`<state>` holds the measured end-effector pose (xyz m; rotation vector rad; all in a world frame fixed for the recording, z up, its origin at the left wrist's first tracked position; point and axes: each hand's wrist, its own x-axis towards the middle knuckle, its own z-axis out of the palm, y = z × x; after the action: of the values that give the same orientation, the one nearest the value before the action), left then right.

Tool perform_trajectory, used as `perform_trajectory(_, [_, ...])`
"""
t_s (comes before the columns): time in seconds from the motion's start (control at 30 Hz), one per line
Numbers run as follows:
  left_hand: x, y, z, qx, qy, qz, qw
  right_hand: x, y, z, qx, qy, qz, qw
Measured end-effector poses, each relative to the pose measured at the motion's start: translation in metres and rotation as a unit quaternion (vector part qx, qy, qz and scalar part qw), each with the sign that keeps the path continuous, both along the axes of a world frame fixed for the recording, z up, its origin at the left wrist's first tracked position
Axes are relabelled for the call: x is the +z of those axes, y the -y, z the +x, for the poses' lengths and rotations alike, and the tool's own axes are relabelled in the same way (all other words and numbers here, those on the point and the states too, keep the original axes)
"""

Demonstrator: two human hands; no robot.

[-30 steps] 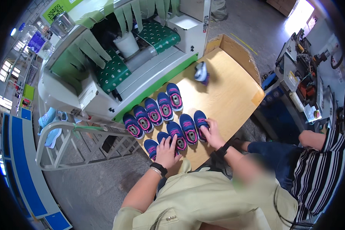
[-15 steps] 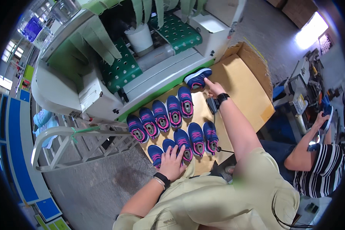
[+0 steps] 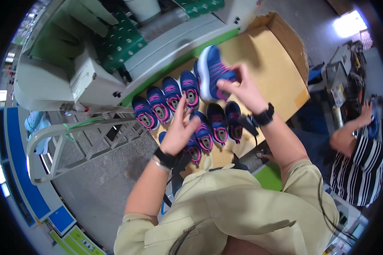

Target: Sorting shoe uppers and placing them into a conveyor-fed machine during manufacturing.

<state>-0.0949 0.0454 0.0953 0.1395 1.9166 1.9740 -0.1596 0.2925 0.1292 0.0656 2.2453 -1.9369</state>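
Checking the work in hand, we find it well advanced, in our judgement, with one piece outstanding. The right hand [image 3: 245, 90] is closed on a blue shoe [image 3: 215, 76], thumb on the near side and fingers wrapped behind the collar end. We note this shoe tilted, its white sole turned toward the left, apparently raised over the wooden board [image 3: 278, 80] at the end of the far row. We cannot confirm whether any part of it touches a neighbour.

The left hand [image 3: 177, 135] is unclosed, thumb apart from the fingers, with nothing visible in its grasp. It stands over the near row; whether it touches a shoe there, we cannot tell.

We record as done the far row of shoes [image 3: 158, 105], five in number, the last partly hidden by the held one, and the near row of shoes [image 3: 217, 123], also five, some partly covered by the left hand. We record as left the shoe in the right hand, not yet set down. The green perforated belt [image 3: 123, 42] lies beyond the board.
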Motion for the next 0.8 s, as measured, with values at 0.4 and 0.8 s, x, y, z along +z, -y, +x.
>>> perform_trajectory(0.4, [0.062, 0.026, -0.135, 0.053, 0.133, 0.491, 0.859, -0.106, -0.003, 0.181, -0.059, -0.012, 0.253, 0.966])
perform_trajectory(0.8, [0.044, 0.105, -0.155, 0.128, 0.118, 0.541, 0.823, 0.038, 0.007, 0.011, -0.149, -0.293, 0.001, 0.944])
